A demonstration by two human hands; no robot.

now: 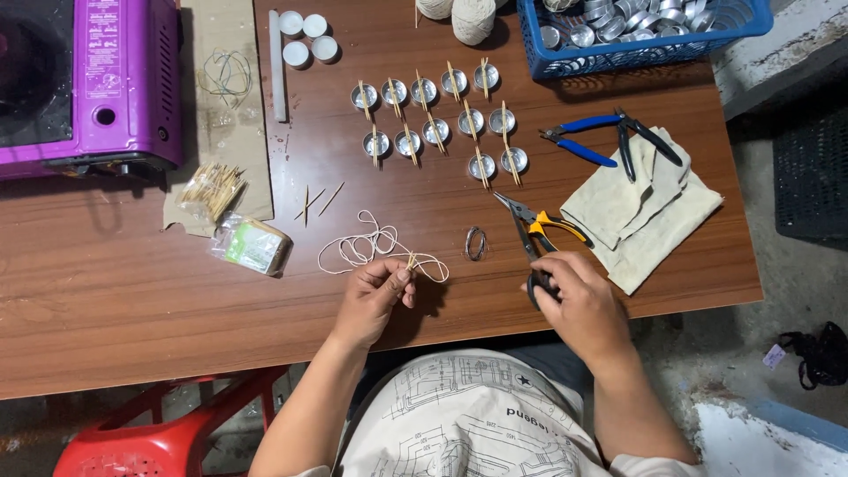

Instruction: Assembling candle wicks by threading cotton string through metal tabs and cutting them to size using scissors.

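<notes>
White string [375, 249] is seen from the head view, looped on the wooden desk [132, 300] just beyond the left hand [375, 296], whose fingertips are pinched on its near end together with a short wooden stick. Its loops trail away to the left. The right hand [579, 305] is closed around the black handles of scissors [528, 243], blades pointing away towards the string. A small clear packet with a green label [253, 245] lies further left.

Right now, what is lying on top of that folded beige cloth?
Blue-handled pliers lie on the cloth, one tool partly on the table. Anything under the cloth is hidden.
</notes>
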